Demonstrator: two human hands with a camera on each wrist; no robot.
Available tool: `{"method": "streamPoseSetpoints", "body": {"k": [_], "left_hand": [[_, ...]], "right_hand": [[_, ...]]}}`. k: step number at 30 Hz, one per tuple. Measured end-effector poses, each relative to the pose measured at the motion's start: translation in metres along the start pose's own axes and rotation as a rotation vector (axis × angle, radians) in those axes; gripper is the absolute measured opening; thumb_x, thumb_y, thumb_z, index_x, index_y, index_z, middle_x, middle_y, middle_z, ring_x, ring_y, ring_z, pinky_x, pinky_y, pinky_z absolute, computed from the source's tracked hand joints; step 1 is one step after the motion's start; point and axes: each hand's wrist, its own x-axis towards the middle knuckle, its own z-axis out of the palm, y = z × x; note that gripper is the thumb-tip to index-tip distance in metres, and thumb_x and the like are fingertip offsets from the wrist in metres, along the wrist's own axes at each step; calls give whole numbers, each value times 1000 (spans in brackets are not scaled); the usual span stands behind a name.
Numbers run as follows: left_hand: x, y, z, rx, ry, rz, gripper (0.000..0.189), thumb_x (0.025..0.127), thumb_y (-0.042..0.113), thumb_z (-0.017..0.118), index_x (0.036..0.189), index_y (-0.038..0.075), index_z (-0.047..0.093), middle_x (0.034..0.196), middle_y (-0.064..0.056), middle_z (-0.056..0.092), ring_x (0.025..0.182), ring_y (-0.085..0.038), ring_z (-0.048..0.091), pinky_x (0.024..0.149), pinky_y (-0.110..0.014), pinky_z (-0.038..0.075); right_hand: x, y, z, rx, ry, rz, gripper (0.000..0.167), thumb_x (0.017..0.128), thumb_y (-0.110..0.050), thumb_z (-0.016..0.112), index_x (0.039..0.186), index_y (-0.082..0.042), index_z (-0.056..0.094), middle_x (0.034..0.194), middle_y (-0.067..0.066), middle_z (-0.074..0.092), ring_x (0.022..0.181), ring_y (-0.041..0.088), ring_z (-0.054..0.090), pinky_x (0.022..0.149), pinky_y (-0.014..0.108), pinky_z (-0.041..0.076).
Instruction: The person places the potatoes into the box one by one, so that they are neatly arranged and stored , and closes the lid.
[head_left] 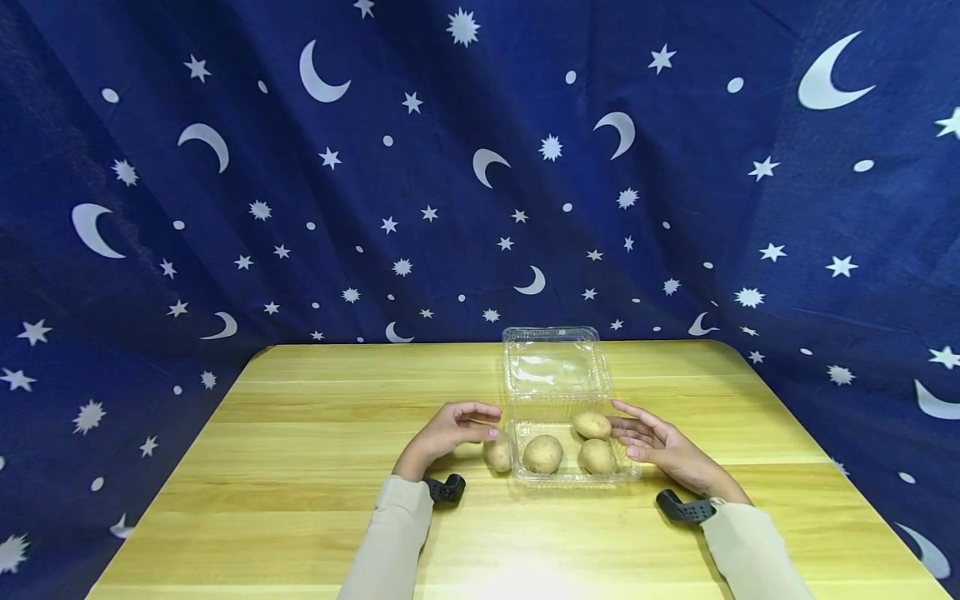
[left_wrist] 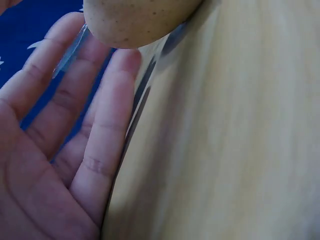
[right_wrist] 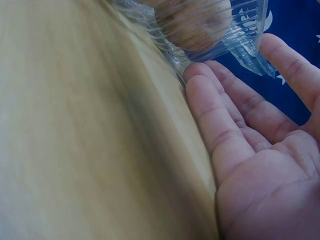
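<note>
A clear plastic clamshell box point(head_left: 573, 478) stands on the table with its lid point(head_left: 558, 367) tipped back. Inside are three potatoes: one at the left point(head_left: 543, 454), one at the front right point(head_left: 597, 457) and one behind it point(head_left: 592, 425). Outside the box's left wall is another potato point(head_left: 497, 452). My left hand point(head_left: 452, 431) is beside this potato, its fingers loosely extended toward it; whether they touch it I cannot tell. At the box's right side, my right hand point(head_left: 669, 454) has relaxed fingers point(right_wrist: 215, 117) up against or very near the clear wall.
The wooden table point(head_left: 315, 467) reaches back to a dark blue curtain point(head_left: 420, 175) printed with moons and stars. A black wrist device sits on the left wrist point(head_left: 446, 490), and another on the right wrist point(head_left: 684, 507).
</note>
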Motion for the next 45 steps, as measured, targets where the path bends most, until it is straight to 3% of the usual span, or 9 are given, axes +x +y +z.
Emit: {"method": "streamPoseSetpoints", "body": {"k": [10, 14, 21, 31, 45], "left_hand": [[-3, 3, 1, 103, -118, -30, 62, 89, 7, 86, 146, -4, 63, 147, -14, 65, 126, -19, 61, 114, -36, 48], [-5, 6, 5, 124, -141, -55, 65, 86, 2, 88, 146, -1, 64, 148, -11, 64, 122, -17, 61, 112, -38, 50], [-5, 5, 11, 141, -105, -79, 62, 84, 1, 90, 142, 3, 68, 143, -5, 66, 116, -11, 61, 107, -32, 51], [-6, 3, 8, 131, -98, -87, 62, 83, 0, 90, 141, 3, 69, 126, -1, 68, 99, -15, 59, 92, -28, 52], [-4, -1, 2, 137, -68, -50, 62, 82, 2, 90, 141, 2, 69, 134, -2, 70, 103, -13, 58, 96, -30, 50]], "right_hand": [[1, 0, 0, 2, -5, -9, 68, 109, 4, 54, 170, -1, 26, 153, -15, 56, 136, 2, 57, 111, 20, 48], [0, 0, 0, -1, -8, -8, 67, 109, 4, 54, 170, -4, 27, 153, -15, 56, 136, 2, 57, 111, 20, 48], [0, -1, 1, -3, -12, -11, 67, 110, 4, 53, 171, -4, 27, 153, -16, 56, 137, 3, 57, 111, 20, 48], [0, -2, 2, 2, -12, -7, 67, 110, 3, 54, 171, -6, 28, 154, -16, 56, 137, 2, 57, 111, 20, 48], [0, 1, 0, 9, -16, -21, 67, 110, 5, 53, 171, -3, 26, 155, -14, 56, 137, 3, 57, 111, 21, 48]]}}
